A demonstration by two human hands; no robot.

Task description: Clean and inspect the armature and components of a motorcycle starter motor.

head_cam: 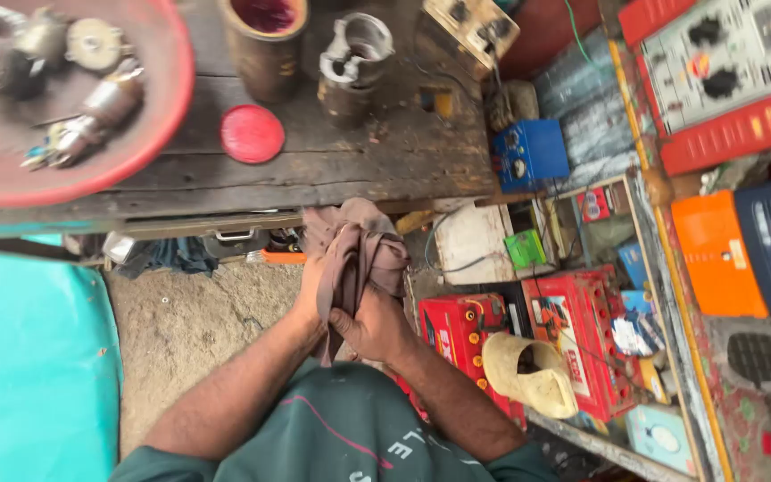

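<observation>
A crumpled brownish-pink cloth (356, 243) is bunched between both of my hands in front of my chest. My left hand (310, 287) is wrapped in the cloth from the left, its fingers mostly hidden by the folds. My right hand (375, 323) clutches the lower part of the cloth, with the fingers closed around it. Both hands hover just below the front edge of a dark wooden workbench (350, 165).
On the bench stand a red basin (149, 134) of metal parts, a red lid (252, 134), a rusty can (265, 40) and a metal housing (356, 54). Red batteries (573, 330), a blue box (530, 153) and a yellowish slipper (528, 375) lie right. A teal sheet (33, 357) is left.
</observation>
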